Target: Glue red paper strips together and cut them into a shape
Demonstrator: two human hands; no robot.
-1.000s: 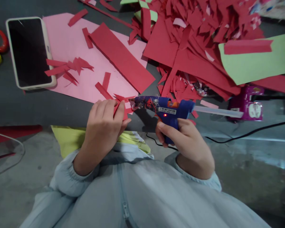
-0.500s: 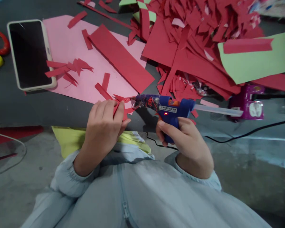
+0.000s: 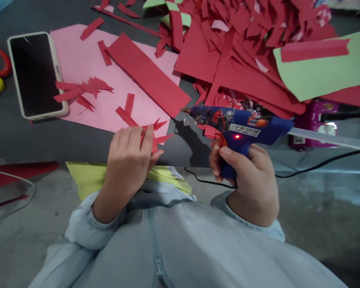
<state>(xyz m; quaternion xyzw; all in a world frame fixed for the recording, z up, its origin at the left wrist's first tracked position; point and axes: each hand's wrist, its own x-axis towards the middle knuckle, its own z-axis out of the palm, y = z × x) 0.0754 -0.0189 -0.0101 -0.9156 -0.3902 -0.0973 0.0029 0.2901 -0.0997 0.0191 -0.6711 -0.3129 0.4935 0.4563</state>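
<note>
My right hand [image 3: 246,176] is wrapped round the handle of a blue hot glue gun [image 3: 246,124], its red light lit and a clear glue stick [image 3: 327,138] poking out behind. The gun's nozzle points left, apart from the paper. My left hand [image 3: 132,160] pinches a folded red paper piece [image 3: 159,138] with pointed tips at the table's front edge; its lower part is hidden under the fingers. Just beyond lie red paper strips [image 3: 129,105] on a pink paper sheet [image 3: 75,44]. A wide red paper strip [image 3: 150,74] lies slantwise across that sheet.
A phone [image 3: 36,76] lies at the left, beside scissors with red and yellow handles [image 3: 0,62]. Red paper pieces [image 3: 243,24] are heaped at the back right, near green paper [image 3: 321,76]. A purple device [image 3: 310,124] and a black cable [image 3: 321,162] are at the right.
My right hand has drawn the glue gun to the right, its nozzle moving off the red paper piece. My left hand keeps its hold in nearly the same place.
</note>
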